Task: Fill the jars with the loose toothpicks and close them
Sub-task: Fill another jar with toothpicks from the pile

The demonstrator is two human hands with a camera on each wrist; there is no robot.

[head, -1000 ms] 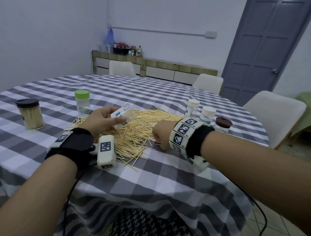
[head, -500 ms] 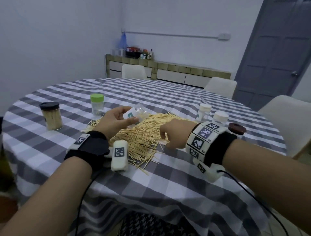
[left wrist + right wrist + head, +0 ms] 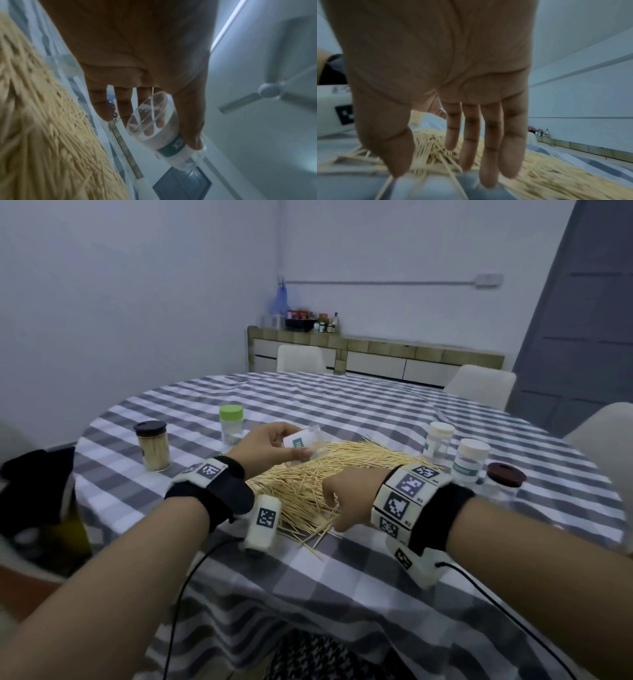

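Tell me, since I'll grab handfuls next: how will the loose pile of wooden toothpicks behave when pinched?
The loose pile of wooden toothpicks probably scatters, since strays fan past its edge. Each stick looks thin and light, so some likely slip between the right hand's fingers.

Pale walls (image 3: 137, 302), grey panelled door (image 3: 589, 337), low sideboard (image 3: 376, 354), white chairs (image 3: 479, 385), ceiling fan (image 3: 269, 92)

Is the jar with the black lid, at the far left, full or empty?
Full: the black-lidded jar shows pale toothpicks packed up to the lid.
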